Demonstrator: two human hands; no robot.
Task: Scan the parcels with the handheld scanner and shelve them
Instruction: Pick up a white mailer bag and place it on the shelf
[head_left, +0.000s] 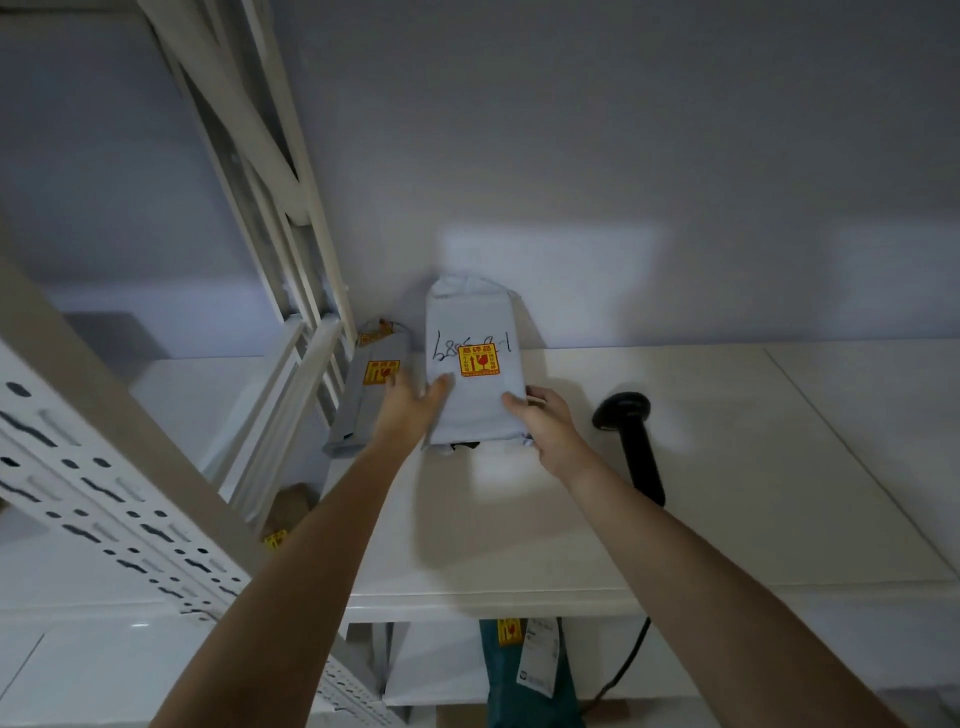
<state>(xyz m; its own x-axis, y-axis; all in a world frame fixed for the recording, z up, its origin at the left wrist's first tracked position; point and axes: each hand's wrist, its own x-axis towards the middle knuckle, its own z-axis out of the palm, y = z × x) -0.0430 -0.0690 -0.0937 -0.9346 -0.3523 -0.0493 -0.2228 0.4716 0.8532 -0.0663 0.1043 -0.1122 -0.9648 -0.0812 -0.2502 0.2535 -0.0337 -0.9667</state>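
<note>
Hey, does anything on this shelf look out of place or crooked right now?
Mostly tidy. The grey parcel between the left hand and right hand stands upright against the wall, with its handwritten number upside down. The second parcel beside it leans at a slant.

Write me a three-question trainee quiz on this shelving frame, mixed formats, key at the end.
1. True or false: the handheld scanner is held in the right hand.
2. Multiple choice: the pale parcel with handwriting is touched by A) neither hand, B) the left hand only, C) both hands.
3. Fill in: the second grey parcel lies to the ___ of the handwritten one, as the camera sees it.

Key:
1. False; it lies on the white shelf, right of the hands.
2. C; one hand at each side of its near end.
3. Left, beside the shelf upright.
</note>
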